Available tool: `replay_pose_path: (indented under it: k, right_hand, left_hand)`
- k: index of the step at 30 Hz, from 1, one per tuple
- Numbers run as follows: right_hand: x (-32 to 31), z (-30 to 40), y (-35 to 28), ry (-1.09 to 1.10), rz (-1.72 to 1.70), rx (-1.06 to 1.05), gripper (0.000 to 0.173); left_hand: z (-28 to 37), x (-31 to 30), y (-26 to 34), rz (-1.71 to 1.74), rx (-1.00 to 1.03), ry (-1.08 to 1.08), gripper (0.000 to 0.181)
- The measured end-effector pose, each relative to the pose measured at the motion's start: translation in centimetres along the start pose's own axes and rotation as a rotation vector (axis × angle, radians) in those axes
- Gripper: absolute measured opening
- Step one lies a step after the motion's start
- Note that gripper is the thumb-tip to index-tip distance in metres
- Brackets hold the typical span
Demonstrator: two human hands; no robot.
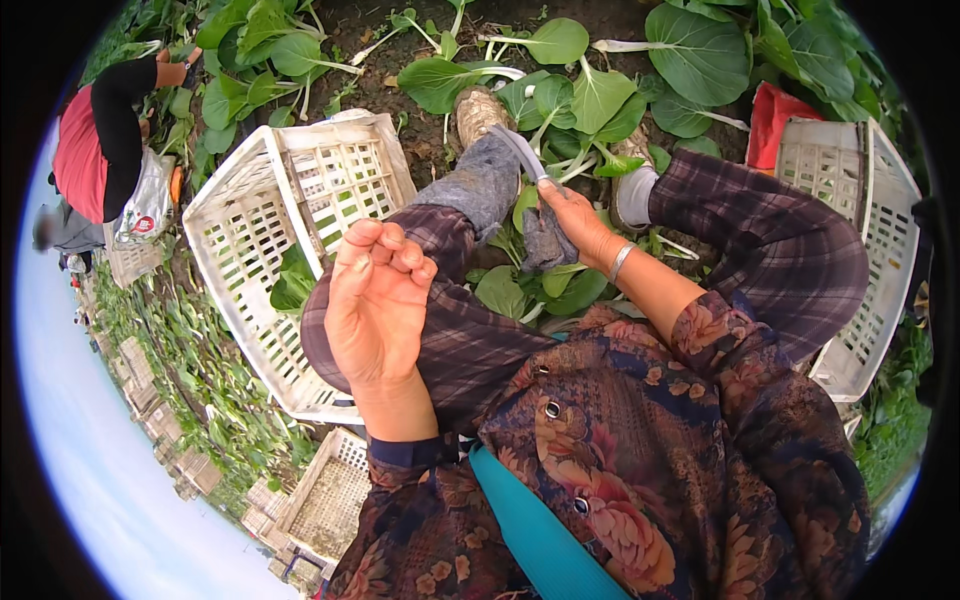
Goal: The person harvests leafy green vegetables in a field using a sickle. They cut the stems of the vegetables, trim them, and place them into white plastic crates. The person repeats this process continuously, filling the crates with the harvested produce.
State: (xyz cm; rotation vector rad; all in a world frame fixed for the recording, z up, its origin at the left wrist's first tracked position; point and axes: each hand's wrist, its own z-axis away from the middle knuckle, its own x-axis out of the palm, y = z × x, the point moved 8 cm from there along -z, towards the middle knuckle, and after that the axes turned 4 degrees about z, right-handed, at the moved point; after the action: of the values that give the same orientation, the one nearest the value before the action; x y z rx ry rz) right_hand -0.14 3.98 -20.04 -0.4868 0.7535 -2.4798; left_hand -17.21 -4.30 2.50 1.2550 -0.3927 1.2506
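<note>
My left hand (381, 300) is raised palm-up over my left knee. Its fingers are bent, and nothing is in it. In my right hand (581, 225) is a small sickle (525, 152), its curved blade pointing away from me beside my left shin. A crumpled grey cloth (549, 244) hangs from the same hand; whether it is a glove I cannot tell. Bok choy plants (504, 292) lie between my legs, below that hand. More bok choy (596, 101) with broad leaves and pale stalks lies around my shoes.
A white plastic crate (279, 172) with some leaves inside lies at my left, another crate (866, 202) at my right near a red bag (776, 124). Behind on the left are an additional crate (330, 495) and a bending person (97, 150) beside a plastic sack (146, 199).
</note>
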Motion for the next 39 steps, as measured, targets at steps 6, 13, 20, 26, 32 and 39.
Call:
replay_pose_path:
  k: [6, 13, 20, 26, 32, 39]
  right_hand:
    - [4.6, 1.3, -5.2, 0.002, 1.194, -0.425, 0.037]
    - [0.9, 6.2, -1.4, -0.121, 1.383, -0.522, 0.033]
    - [-1.5, 8.8, -4.7, -0.053, 0.590, -0.398, 0.030]
    - [1.7, 13.2, -10.0, 0.060, 0.218, -0.664, 0.042]
    - [5.6, 20.4, -13.9, 0.302, 0.842, -1.181, 0.058]
    - [3.3, 18.7, -16.9, 0.012, 0.277, -1.011, 0.031]
  left_hand:
    - [0.1, 0.2, 0.1, -0.227, 0.088, 0.082, 0.029]
    - [-0.7, 0.1, -0.3, -0.307, 0.113, 0.065, 0.026]
    - [0.7, -0.5, -1.4, -0.218, 0.070, 0.057, 0.024]
    - [3.0, 1.4, -10.5, -0.426, -0.076, 0.201, 0.050]
    - [3.6, 3.6, -10.6, -0.335, 0.079, 0.016, 0.057]
    - [9.6, 8.5, 2.0, -0.515, 0.783, 0.083, 0.025]
